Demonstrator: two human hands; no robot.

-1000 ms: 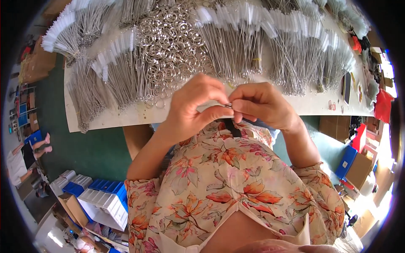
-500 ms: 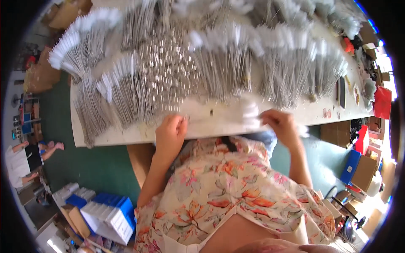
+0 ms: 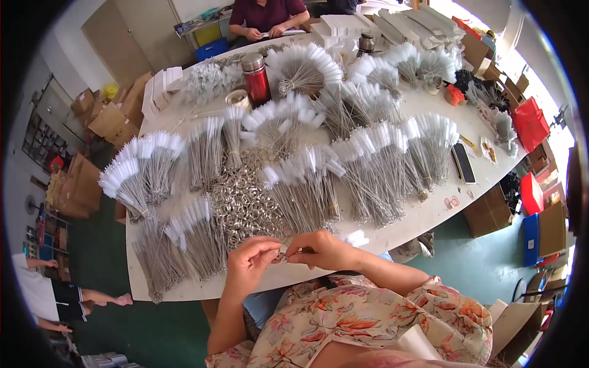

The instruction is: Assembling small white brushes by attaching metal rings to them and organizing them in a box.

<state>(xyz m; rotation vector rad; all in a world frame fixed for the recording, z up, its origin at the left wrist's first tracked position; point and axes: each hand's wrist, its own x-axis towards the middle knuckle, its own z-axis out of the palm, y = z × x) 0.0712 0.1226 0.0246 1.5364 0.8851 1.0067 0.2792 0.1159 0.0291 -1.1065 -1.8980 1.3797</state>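
My left hand (image 3: 253,260) and my right hand (image 3: 325,250) meet over the table's front edge, both pinching at the fingertips. Between them shows a small shiny metal ring (image 3: 282,257), with the left fingertips closed on it. What the right fingers grip is mostly hidden. Just behind the right hand are white bristle heads (image 3: 354,238) of brushes; I cannot tell whether they lie loose or are held. Beyond my hands spreads a heap of metal rings (image 3: 242,205). Bundles of wire-handled brushes flank it, some left (image 3: 195,236) and more right (image 3: 307,184).
The white table (image 3: 392,236) also carries a red flask (image 3: 256,80), a phone (image 3: 463,164) and further brush bundles (image 3: 305,67). Across it sits a person in a dark red shirt (image 3: 268,15). Cardboard boxes (image 3: 488,211) stand at the right; another person's legs (image 3: 95,297) show at left.
The view has tilted up, showing the table's far side. My hands, apart before with the right one blurred, have come together at the fingertips.
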